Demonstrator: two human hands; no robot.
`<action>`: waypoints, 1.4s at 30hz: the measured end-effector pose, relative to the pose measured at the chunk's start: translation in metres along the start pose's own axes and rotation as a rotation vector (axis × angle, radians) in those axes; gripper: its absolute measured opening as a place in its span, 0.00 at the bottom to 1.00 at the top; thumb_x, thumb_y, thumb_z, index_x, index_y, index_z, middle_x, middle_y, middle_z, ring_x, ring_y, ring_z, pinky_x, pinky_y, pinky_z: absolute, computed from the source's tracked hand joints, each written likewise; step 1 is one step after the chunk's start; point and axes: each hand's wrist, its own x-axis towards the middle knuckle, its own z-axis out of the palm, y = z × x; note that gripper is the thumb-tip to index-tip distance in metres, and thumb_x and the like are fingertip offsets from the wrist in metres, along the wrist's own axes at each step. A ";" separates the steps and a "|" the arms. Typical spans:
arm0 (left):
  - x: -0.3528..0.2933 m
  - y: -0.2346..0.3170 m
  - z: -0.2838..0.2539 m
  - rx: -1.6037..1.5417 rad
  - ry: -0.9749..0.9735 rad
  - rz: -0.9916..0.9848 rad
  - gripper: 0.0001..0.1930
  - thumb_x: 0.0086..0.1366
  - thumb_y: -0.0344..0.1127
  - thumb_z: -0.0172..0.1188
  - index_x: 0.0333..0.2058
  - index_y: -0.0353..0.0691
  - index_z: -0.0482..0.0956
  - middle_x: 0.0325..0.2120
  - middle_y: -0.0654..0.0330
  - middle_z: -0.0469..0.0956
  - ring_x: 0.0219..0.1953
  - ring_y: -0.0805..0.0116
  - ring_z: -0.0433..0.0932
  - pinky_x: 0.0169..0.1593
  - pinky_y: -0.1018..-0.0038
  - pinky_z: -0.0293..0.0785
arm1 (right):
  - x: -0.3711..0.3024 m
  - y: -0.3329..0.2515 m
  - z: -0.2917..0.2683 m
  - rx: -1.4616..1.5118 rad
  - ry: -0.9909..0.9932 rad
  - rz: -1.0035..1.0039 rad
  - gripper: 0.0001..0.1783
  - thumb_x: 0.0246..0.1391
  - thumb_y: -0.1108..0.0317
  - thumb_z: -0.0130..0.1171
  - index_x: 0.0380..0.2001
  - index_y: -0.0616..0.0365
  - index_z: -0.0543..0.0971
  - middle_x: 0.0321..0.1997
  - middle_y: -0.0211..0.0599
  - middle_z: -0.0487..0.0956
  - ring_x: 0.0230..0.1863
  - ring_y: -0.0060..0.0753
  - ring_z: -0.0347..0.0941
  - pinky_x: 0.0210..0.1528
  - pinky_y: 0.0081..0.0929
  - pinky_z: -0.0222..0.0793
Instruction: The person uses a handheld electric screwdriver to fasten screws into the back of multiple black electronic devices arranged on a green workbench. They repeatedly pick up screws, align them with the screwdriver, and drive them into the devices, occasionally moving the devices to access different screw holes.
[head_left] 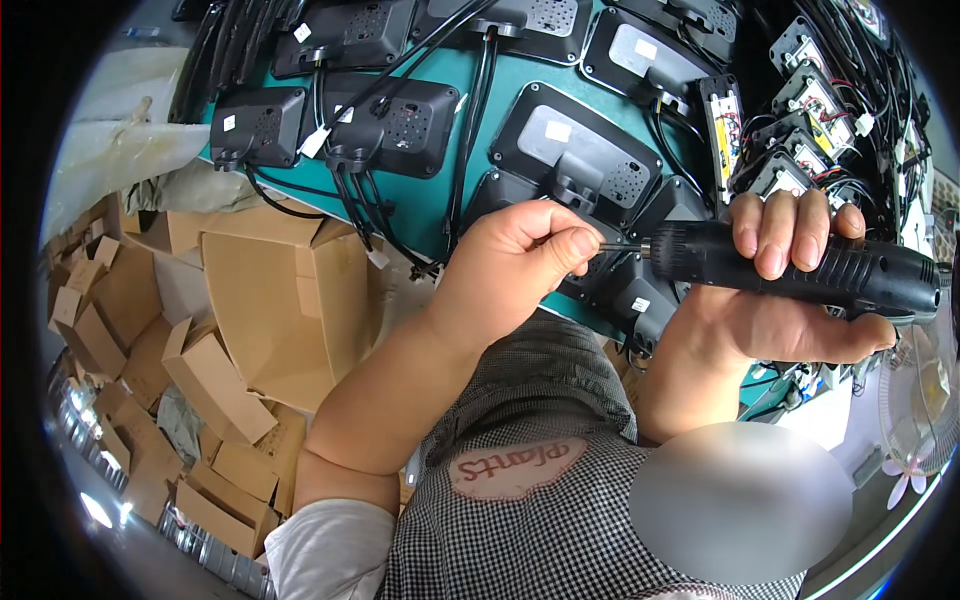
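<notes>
My right hand [790, 290] is wrapped around a black electric screwdriver [800, 262], held level with its thin bit pointing left. My left hand [520, 262] pinches the tip of that bit between thumb and forefinger; whether a screw sits there is too small to tell. Both hands hover over a black plastic device housing [640, 300] at the near edge of the teal workbench [520, 85]. The lower part of the housing is hidden behind my hands.
Many black housings [575, 150] with cables lie across the bench, and several open units with circuit boards [805, 110] sit at the far right. Cardboard boxes [270, 300] and scraps pile up on the floor to the left. A small fan [925, 400] stands at the right.
</notes>
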 end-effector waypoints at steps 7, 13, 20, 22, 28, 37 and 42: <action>0.006 -0.006 0.003 0.193 -0.018 0.181 0.10 0.65 0.35 0.52 0.31 0.33 0.76 0.20 0.66 0.71 0.22 0.82 0.66 0.27 0.84 0.64 | -0.002 -0.010 -0.005 0.023 0.067 -0.023 0.37 0.40 0.40 0.61 0.41 0.63 0.71 0.28 0.31 0.71 0.26 0.26 0.66 0.32 0.25 0.63; 0.006 0.001 0.007 0.116 -0.190 0.037 0.11 0.64 0.36 0.53 0.32 0.33 0.76 0.22 0.64 0.73 0.25 0.79 0.69 0.30 0.82 0.67 | -0.006 -0.019 -0.005 0.055 0.101 0.013 0.35 0.40 0.39 0.61 0.39 0.62 0.71 0.28 0.31 0.71 0.25 0.25 0.66 0.31 0.26 0.63; 0.018 -0.003 0.000 1.084 0.252 0.474 0.18 0.62 0.40 0.55 0.47 0.36 0.74 0.26 0.51 0.75 0.29 0.59 0.75 0.34 0.70 0.71 | -0.037 -0.012 -0.016 -0.356 0.048 -0.187 0.44 0.42 0.28 0.52 0.49 0.55 0.66 0.29 0.36 0.72 0.24 0.32 0.70 0.28 0.31 0.67; 0.022 -0.002 -0.007 1.297 0.280 0.429 0.23 0.57 0.45 0.59 0.48 0.37 0.74 0.26 0.53 0.75 0.28 0.57 0.74 0.32 0.69 0.71 | -0.047 -0.003 -0.015 -0.502 0.088 -0.277 0.44 0.39 0.28 0.53 0.47 0.56 0.65 0.27 0.37 0.71 0.22 0.33 0.70 0.25 0.30 0.67; 0.027 -0.010 -0.014 1.468 0.266 0.398 0.29 0.50 0.51 0.63 0.48 0.40 0.75 0.20 0.57 0.70 0.24 0.60 0.71 0.28 0.69 0.69 | -0.054 0.016 -0.033 -0.586 0.021 -0.342 0.43 0.40 0.33 0.58 0.46 0.60 0.64 0.27 0.43 0.73 0.23 0.37 0.72 0.24 0.31 0.70; 0.030 -0.015 -0.019 1.439 0.295 0.468 0.29 0.48 0.49 0.65 0.48 0.42 0.75 0.18 0.59 0.68 0.21 0.63 0.69 0.26 0.70 0.67 | -0.056 0.034 -0.043 -0.626 -0.125 -0.340 0.42 0.42 0.37 0.60 0.45 0.64 0.64 0.27 0.46 0.73 0.22 0.38 0.72 0.22 0.32 0.70; 0.031 -0.017 -0.019 1.430 0.299 0.467 0.28 0.48 0.49 0.65 0.48 0.43 0.75 0.18 0.59 0.68 0.21 0.63 0.69 0.26 0.70 0.67 | -0.057 0.037 -0.038 -0.717 -0.211 -0.337 0.43 0.43 0.34 0.57 0.44 0.65 0.64 0.25 0.44 0.72 0.19 0.38 0.70 0.19 0.30 0.68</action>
